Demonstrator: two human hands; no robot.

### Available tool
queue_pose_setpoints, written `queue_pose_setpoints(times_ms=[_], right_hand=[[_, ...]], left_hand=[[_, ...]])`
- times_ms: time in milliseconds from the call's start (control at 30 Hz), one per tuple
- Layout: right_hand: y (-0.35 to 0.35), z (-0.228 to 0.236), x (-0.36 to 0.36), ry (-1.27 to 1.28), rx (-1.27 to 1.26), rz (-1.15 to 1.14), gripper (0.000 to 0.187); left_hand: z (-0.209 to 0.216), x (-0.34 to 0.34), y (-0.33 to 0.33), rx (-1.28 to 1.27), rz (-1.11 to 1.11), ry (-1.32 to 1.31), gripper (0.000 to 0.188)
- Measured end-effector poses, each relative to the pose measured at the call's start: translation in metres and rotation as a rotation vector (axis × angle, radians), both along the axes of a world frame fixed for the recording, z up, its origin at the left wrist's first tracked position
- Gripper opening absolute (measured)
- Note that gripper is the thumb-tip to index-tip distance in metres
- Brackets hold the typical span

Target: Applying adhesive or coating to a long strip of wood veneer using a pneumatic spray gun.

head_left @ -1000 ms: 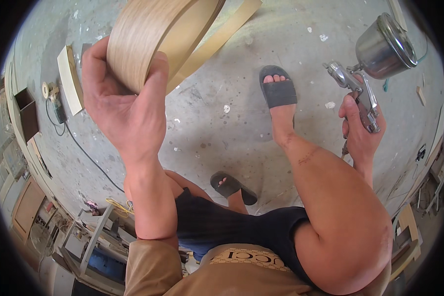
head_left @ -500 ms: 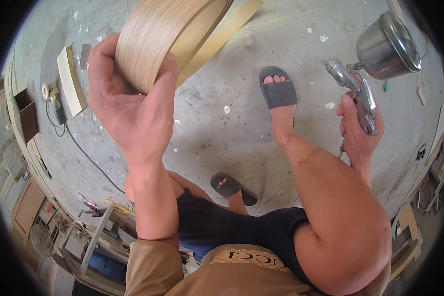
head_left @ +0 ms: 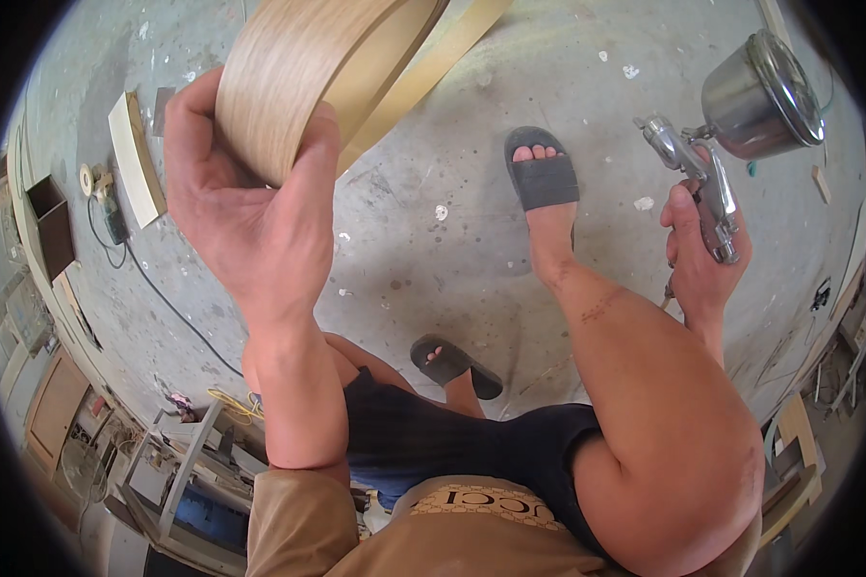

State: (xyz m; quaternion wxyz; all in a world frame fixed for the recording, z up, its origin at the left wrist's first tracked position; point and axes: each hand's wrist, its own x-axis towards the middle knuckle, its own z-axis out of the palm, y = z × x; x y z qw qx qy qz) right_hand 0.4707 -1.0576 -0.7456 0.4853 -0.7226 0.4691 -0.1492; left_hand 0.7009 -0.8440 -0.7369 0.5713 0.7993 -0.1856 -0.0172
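Note:
At the upper left, my left hand [head_left: 255, 202] grips the edge of a coiled strip of wood edge banding [head_left: 274, 77], with light wood grain on its outer face. The fingers lie round its outside and the thumb presses on the near edge. The coil's top runs out of view, and a loose tail of it slants off to the upper right. On the right, my right hand [head_left: 698, 236] is wrapped around the handle of a silver spray gun [head_left: 707, 192]. A round metal cup [head_left: 762, 94] is fixed to the gun, tilted to the right. The gun's nozzle points to the upper left.
A curved pale wood piece [head_left: 135, 159] lies on the paint-spotted concrete floor [head_left: 433, 260] at left, beside a corded power tool [head_left: 111, 207]. Farther left stands a dark open box [head_left: 51, 226]. A metal frame [head_left: 188, 471] sits low left. My sandalled feet [head_left: 544, 178] rest mid-floor.
My left hand and the wood banding coil have shifted slightly left. The spray gun in my right hand has moved a little to the right. Both grips are unchanged.

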Motion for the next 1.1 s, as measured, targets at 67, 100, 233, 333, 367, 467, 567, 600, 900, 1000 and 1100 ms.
queue_pose_setpoints(times_ms=[67,100,233,333,367,467,567,600,900,1000,1100], right_hand=[[-0.002,0.001,-0.001,0.036,0.031,0.020,0.042],[-0.003,-0.002,-0.003,0.037,0.030,0.020,0.042],[-0.003,-0.010,-0.008,-0.030,0.055,0.089,0.043],[-0.001,-0.009,-0.006,-0.010,0.139,0.095,0.043],[0.001,-0.009,-0.004,-0.014,0.185,0.086,0.043],[0.001,-0.006,-0.003,0.032,0.260,0.105,0.042],[0.004,-0.004,-0.002,0.057,0.313,0.102,0.042],[0.004,-0.003,-0.002,0.057,0.315,0.102,0.042],[0.001,0.005,0.000,0.061,0.476,0.121,0.040],[0.000,0.008,0.000,0.079,0.475,0.148,0.039],[-0.004,0.012,-0.001,0.074,0.494,0.183,0.037]], left_hand=[[0.000,0.000,0.000,-0.002,0.001,0.001,0.038],[0.000,-0.001,0.000,-0.011,-0.003,0.004,0.038],[0.000,-0.001,0.000,-0.039,-0.010,0.018,0.038],[0.000,0.000,0.000,-0.035,-0.013,0.023,0.038],[-0.001,0.000,0.001,-0.032,-0.014,0.022,0.038],[-0.006,-0.001,0.001,-0.039,-0.011,0.019,0.037],[-0.008,-0.002,0.001,-0.047,-0.006,0.026,0.036],[-0.009,-0.001,0.002,-0.033,-0.005,0.024,0.036],[-0.020,0.001,0.008,-0.033,0.020,0.046,0.036],[-0.024,0.003,0.011,-0.019,0.029,0.042,0.036],[-0.030,0.007,0.016,-0.004,0.031,0.040,0.036]])
